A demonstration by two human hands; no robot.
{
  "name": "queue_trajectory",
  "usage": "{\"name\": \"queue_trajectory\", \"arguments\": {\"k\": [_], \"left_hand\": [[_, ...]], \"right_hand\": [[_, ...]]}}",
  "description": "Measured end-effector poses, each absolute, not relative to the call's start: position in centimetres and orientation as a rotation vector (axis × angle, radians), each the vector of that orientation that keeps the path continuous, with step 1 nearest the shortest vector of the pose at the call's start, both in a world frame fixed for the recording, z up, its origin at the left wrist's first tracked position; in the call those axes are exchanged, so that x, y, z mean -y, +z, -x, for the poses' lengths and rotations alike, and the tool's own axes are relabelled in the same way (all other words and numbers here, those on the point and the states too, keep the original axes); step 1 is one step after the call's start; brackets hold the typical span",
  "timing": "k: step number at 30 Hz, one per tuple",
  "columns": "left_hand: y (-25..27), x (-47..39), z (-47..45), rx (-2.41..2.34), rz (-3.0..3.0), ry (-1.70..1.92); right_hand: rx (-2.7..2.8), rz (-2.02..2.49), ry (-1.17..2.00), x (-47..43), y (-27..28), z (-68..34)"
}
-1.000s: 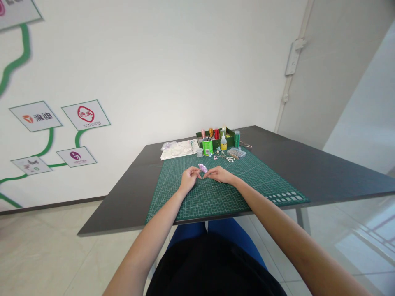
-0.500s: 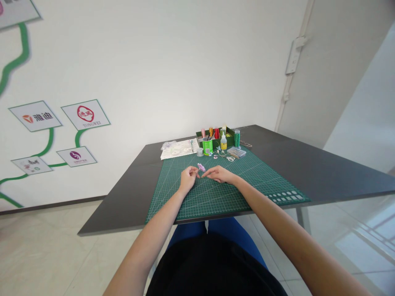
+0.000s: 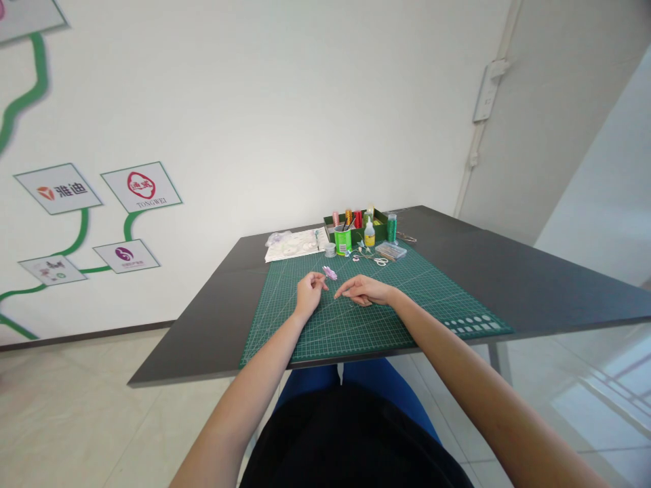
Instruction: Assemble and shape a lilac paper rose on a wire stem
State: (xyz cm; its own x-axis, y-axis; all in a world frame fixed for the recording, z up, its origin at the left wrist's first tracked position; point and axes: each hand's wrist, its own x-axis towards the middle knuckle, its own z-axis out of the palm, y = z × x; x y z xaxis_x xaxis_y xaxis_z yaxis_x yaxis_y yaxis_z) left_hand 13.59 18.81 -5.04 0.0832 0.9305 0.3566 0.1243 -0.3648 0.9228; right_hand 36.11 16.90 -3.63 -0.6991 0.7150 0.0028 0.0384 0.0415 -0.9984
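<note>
Head view, flower [image 3: 330, 272] over mat [image 3: 350, 333], dark table [image 3: 203, 318], white wall [image 3: 305, 102]

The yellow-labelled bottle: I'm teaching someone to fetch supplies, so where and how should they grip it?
Probably around the labelled body of the bottle, below the narrow nozzle, clasped left to right, coming from the person's side: it stands upright, with the dark green box behind and gaps towards the bright green can and green cylinder.

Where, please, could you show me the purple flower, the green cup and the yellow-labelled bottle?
Purple flower [image 3: 330, 273]: head view, on the middle of its petals.
Green cup [image 3: 343, 240]: head view, on its outer wall.
Yellow-labelled bottle [image 3: 369, 238]: head view, on its body.
</note>
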Motion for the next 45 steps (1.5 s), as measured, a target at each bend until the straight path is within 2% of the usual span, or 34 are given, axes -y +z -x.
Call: {"name": "queue_trajectory", "arguments": {"k": [23,45], "left_hand": [[-4.6,-18.7,-13.6,-0.797,-1.367,1.245],[-4.4,-17.5,-13.9,-1.021,-2.041,1.140]], "right_hand": [[1.773,0.732,1.775,-17.0,-3.7,-36.1],[1.557,0.644,1.743,-17.3,-3.7,-36.5]]}}
